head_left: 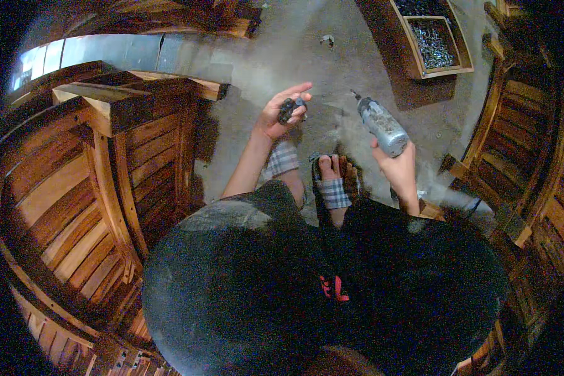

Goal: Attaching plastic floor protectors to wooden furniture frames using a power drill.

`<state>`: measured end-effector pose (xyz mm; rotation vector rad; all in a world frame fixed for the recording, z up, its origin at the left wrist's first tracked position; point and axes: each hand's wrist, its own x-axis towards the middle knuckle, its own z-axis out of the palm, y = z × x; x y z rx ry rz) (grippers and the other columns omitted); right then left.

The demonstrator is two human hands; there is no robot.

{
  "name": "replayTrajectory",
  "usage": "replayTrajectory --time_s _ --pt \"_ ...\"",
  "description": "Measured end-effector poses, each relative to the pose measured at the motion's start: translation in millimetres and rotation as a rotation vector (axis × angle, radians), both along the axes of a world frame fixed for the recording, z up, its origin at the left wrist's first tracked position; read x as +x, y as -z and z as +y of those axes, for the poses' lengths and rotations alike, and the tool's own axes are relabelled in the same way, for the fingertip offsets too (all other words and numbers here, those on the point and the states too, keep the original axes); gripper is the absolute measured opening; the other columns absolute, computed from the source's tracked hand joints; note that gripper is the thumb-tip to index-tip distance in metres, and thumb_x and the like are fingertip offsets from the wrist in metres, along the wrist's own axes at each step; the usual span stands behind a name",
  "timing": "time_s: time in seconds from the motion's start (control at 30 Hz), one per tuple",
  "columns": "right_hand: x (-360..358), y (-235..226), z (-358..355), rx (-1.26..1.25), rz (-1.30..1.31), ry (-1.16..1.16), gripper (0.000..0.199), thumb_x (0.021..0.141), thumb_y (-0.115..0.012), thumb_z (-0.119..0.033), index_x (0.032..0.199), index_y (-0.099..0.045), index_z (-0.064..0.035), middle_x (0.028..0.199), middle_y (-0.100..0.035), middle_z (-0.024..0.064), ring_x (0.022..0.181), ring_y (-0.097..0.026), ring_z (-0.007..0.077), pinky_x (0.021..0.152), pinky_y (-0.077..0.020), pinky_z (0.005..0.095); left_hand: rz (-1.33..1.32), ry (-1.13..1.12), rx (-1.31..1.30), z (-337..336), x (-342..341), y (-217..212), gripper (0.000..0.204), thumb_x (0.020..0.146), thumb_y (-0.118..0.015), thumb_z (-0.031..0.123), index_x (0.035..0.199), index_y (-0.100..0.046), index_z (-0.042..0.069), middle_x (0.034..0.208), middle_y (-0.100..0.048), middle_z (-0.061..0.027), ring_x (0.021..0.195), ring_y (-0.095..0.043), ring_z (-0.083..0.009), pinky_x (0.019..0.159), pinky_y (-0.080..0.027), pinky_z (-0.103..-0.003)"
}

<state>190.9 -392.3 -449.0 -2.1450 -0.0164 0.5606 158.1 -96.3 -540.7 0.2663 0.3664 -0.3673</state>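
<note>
My left hand (274,118) is raised over the floor, palm partly up, its index finger stretched out. The other fingers curl around a small clump of dark hardware pieces (288,110), too blurred to name further. My right hand (398,168) grips a grey, worn power screwdriver (382,127) from behind. Its dark bit points forward and to the left, toward the space ahead of my left hand. Tool and left hand are apart.
A wooden box (448,72) with compartments of small metal hardware stands at the far right. Slatted wooden furniture pieces (62,188) crowd my left, and more slatted wood (514,125) stands at my right. My sandalled foot (332,172) rests on the concrete floor (282,44).
</note>
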Motion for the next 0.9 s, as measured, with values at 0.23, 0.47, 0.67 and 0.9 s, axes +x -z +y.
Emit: replayTrajectory --time_s 0.23,0.47,0.67,0.9 --pt "10.7 -8.2 13.1 0.292 0.132 0.050 0.027 0.070 -0.071 -0.013 0.092 -0.064 0.0009 0.087 -0.068 0.0095 0.075 -0.064 0.0160 0.070 -0.0496 0.0314 -0.014 -0.058 0.163 -3.4 -3.9 -1.8 0.031 0.093 -0.050 0.016 0.119 -0.049 0.001 0.085 -0.061 -0.0049 0.053 -0.049 -0.0120 0.041 -0.038 -0.022" --pt "11.2 -16.8 25.0 0.448 0.228 -0.036 0.023 0.070 -0.070 -0.009 0.091 -0.065 -0.0020 0.088 -0.068 0.0061 0.080 -0.064 0.0129 0.074 -0.0497 0.0286 0.062 -0.061 0.237 -10.2 5.1 -8.6 0.030 0.092 -0.050 0.020 0.116 -0.050 0.001 0.066 -0.053 -0.0025 0.051 -0.047 -0.0134 0.040 -0.035 -0.022" --pt "12.4 -17.8 31.5 0.499 0.318 -0.111 0.026 0.068 -0.066 -0.005 0.095 -0.064 -0.0037 0.089 -0.068 0.0041 0.080 -0.064 0.0123 0.072 -0.0502 0.0276 0.070 -0.050 0.104 2.8 7.6 -15.9 0.035 0.090 -0.044 0.017 0.117 -0.047 -0.004 0.067 -0.052 -0.0075 0.054 -0.048 -0.0162 0.038 -0.037 -0.023" --pt "14.8 -15.1 28.5 0.605 0.200 -0.182 0.040 0.067 -0.058 0.008 0.107 -0.059 -0.0016 0.088 -0.062 0.0037 0.058 -0.049 0.0050 0.046 -0.0382 0.0203 0.052 -0.034 0.215 8.6 13.0 -30.3 0.039 0.086 -0.040 0.017 0.117 -0.047 -0.006 0.070 -0.055 -0.0108 0.056 -0.048 -0.0179 0.040 -0.038 -0.023"
